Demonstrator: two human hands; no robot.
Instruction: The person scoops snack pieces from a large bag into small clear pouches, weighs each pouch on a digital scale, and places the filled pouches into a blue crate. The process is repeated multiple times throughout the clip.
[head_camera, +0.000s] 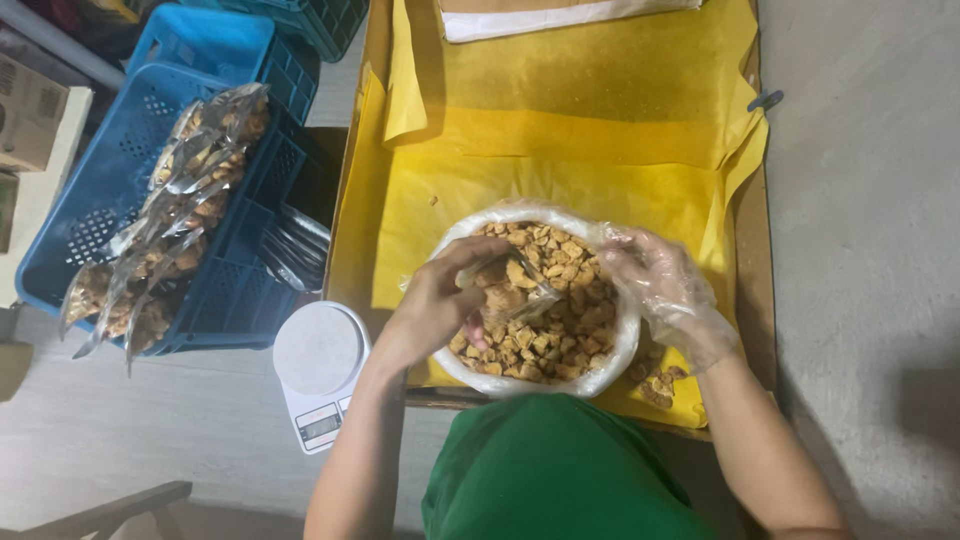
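Note:
A white bowl (612, 362) lined with clear plastic holds many small golden-brown snack pieces (565, 330). It sits on yellow paper (560, 140) inside a wooden tray. My left hand (435, 300) is bare and grips a clear plastic bag (512, 285) with some pieces in it, held over the bowl. My right hand (665, 285) wears a thin clear plastic glove and rests at the bowl's right rim, fingers bent toward the bag. A few loose pieces (658, 385) lie on the paper to the bowl's right.
A white kitchen scale (318, 370) stands on the floor left of the tray. A blue plastic crate (100, 190) at the left holds several filled clear bags (170, 200). A stack of empty bags (295, 245) lies beside it. Grey concrete floor (870, 250) lies to the right.

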